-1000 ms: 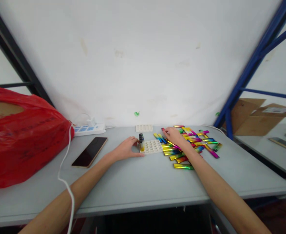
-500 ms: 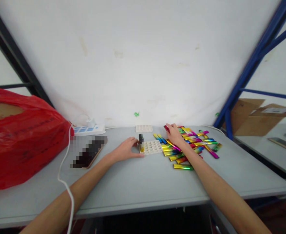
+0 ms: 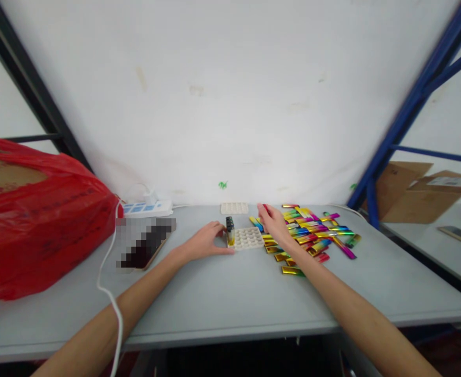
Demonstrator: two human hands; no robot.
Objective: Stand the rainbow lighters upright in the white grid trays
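A small white tray (image 3: 249,239) with rows of round hollows lies mid-table. Several lighters (image 3: 230,230) with black tops stand upright along its left side. My left hand (image 3: 206,241) grips the tray's left end, thumb at the front corner and fingers by the back corner. Pinched in my right hand (image 3: 273,224) is a red lighter (image 3: 266,208), mostly hidden by the fingers, above the table just right of the tray. Beneath and beyond that hand, a loose pile of shiny, many-coloured lighters (image 3: 316,228) is spread out.
A second white tray (image 3: 234,208) lies near the wall. To the left are a phone (image 3: 147,246), a power strip (image 3: 146,208), a white cable (image 3: 110,296) and a big red bag (image 3: 57,225). An open cardboard box (image 3: 411,196) stands right, beyond the blue frame (image 3: 406,110).
My right hand has drawn slightly left, off the pile, turning the red lighter in its fingers. My left hand stays at the tray. The whole view has shifted a little.
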